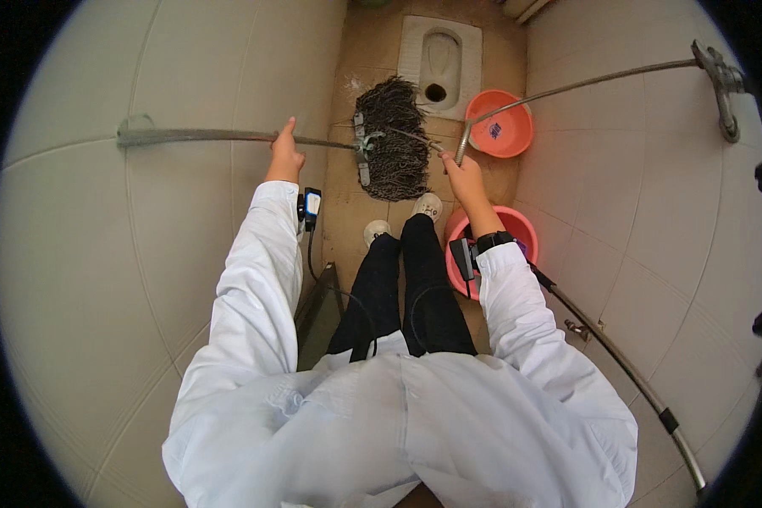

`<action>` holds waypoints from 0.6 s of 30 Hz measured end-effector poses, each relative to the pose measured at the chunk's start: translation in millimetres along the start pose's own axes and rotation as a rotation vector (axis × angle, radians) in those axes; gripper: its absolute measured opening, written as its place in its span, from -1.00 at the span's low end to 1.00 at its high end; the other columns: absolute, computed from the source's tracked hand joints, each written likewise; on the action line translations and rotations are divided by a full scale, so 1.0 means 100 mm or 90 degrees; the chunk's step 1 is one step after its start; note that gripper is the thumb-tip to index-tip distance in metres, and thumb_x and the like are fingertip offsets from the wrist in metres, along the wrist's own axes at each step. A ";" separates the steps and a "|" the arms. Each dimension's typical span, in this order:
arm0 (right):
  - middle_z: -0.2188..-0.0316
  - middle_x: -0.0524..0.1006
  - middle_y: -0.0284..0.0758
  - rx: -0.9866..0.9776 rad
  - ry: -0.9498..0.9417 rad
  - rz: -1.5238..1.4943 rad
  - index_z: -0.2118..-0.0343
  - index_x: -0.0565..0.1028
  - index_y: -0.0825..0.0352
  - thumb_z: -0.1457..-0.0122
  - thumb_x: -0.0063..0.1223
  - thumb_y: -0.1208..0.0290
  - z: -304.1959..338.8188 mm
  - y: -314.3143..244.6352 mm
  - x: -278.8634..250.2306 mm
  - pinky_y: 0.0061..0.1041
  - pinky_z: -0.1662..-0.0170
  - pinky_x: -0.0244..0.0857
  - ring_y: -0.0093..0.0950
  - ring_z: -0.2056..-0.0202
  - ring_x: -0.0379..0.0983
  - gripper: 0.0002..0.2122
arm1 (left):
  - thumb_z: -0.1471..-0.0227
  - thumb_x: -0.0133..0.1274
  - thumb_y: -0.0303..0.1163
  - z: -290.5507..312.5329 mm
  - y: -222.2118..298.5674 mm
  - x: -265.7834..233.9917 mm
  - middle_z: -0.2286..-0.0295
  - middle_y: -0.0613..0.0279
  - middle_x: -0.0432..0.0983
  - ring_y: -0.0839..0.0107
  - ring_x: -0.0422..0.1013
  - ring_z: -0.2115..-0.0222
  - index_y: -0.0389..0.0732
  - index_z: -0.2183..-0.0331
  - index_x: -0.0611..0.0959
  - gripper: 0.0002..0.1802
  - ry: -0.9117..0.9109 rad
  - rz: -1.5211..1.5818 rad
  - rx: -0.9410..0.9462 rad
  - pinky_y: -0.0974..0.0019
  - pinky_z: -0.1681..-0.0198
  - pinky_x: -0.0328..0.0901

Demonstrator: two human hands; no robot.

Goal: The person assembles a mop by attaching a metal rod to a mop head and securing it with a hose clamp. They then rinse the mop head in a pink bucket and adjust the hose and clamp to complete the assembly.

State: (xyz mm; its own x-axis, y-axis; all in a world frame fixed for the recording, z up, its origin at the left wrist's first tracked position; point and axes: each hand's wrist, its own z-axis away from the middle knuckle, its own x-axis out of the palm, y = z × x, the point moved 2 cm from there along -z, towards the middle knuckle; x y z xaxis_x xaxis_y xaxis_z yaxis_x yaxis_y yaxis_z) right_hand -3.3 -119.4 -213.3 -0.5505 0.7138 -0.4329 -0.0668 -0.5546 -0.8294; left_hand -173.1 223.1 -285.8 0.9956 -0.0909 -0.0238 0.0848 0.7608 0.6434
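My left hand (286, 157) is closed around the long grey handle of a mop (389, 148), thumb pointing up. The handle runs left to the tiled wall, and the dark, stringy mop head with its metal clamp hangs or rests over the floor tiles; the exact height I cannot tell. In my right hand (464, 178) is a flexible metal hose (559, 89), which stretches from a metal fitting (720, 89) on the right wall. A thin line reaches from this hand toward the mop strands; whether it is water or the hose end is unclear.
Beyond the mop, a white squat toilet (440, 63) is set in the brown floor. To its right stands an orange basin (504, 127). A pink bucket (527, 229) sits under my right forearm. A metal pole (626, 364) leans along the right wall. Tiled walls close in both sides.
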 end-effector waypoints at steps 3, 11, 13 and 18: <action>0.70 0.41 -0.26 -0.027 -0.009 -0.089 0.48 0.50 0.45 -0.10 -0.03 0.19 0.17 0.21 -0.18 -0.44 0.47 0.22 -0.44 0.58 0.39 -0.67 | 0.13 0.18 -0.11 0.15 -0.27 0.10 -0.04 0.23 0.23 0.28 0.19 0.01 -0.10 0.03 0.40 -0.38 -0.112 -0.046 0.082 0.13 0.05 0.13; 0.66 0.44 -0.35 -0.029 0.045 -0.113 0.49 0.49 0.47 -0.08 0.01 0.25 0.64 0.56 -0.15 -0.50 0.47 0.20 -0.54 0.58 0.33 -0.70 | 0.06 0.10 -0.02 0.84 -0.76 0.02 0.59 0.17 0.44 0.38 0.36 0.50 -0.27 0.52 0.54 -0.55 -0.237 -0.477 0.496 0.27 0.40 0.24; 0.63 0.45 -0.34 -0.040 0.042 -0.152 0.48 0.50 0.47 -0.09 0.01 0.26 0.76 0.37 0.01 -0.53 0.45 0.21 -0.55 0.57 0.34 -0.71 | 0.03 0.08 -0.04 0.97 -0.47 -0.08 0.68 0.08 0.41 0.33 0.39 0.58 -0.30 0.59 0.53 -0.54 -0.247 -0.457 0.610 0.27 0.43 0.25; 0.56 0.47 -0.36 -0.024 0.030 -0.264 0.45 0.53 0.45 -0.09 -0.02 0.33 1.07 -0.28 -0.33 -0.58 0.42 0.21 -0.58 0.53 0.35 -0.76 | 0.02 0.06 -0.05 1.85 0.39 -0.08 0.67 0.09 0.44 0.27 0.38 0.60 -0.31 0.61 0.55 -0.53 -0.312 -0.432 0.669 0.28 0.45 0.26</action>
State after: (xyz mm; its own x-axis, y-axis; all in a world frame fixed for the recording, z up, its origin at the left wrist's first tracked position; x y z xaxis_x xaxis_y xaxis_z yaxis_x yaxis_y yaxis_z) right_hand -72.1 -173.3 -137.4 -0.4453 0.8923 -0.0745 -0.2437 -0.2008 -0.9488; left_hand -185.2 134.7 -118.4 0.6343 -0.6373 -0.4377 0.2612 -0.3563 0.8971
